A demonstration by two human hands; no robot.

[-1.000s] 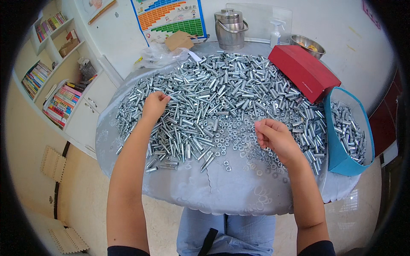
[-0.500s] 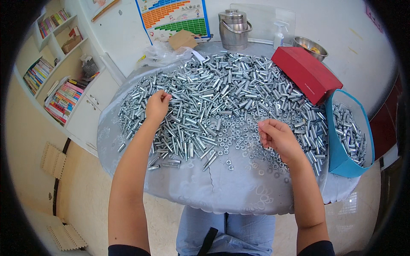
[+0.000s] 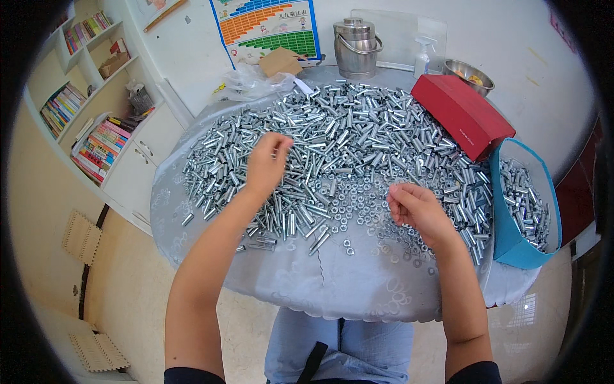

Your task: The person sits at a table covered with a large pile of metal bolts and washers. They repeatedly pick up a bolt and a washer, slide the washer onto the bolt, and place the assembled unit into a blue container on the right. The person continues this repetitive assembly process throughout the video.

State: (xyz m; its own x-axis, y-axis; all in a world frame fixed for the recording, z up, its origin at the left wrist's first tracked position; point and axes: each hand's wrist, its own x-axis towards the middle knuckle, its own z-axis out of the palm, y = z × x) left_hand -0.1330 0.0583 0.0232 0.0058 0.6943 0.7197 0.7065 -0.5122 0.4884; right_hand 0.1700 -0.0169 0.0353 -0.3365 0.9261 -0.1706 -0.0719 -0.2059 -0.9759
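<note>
Whatever sits between the fingertips of the left hand [image 3: 267, 163] cannot be made out; the fingers are pinched together over the heap of metal sleeves [image 3: 345, 137], at its left side, and a held piece, if any, is lost against the shiny pile. The right hand [image 3: 416, 211] is curled loosely, palm turned inward, fingers drawn close, and whether anything is clamped inside cannot be told. It is held just above the scatter of small nuts [image 3: 358, 211] near the front edge of the round table [image 3: 307, 281]. Both forearms are stretched up from the lower edge. At the right edge of the table a blue bin [image 3: 511, 237] is seen with more sleeves inside, its far rim cut off. A red box [image 3: 460, 115] is lying at the back right.
</note>
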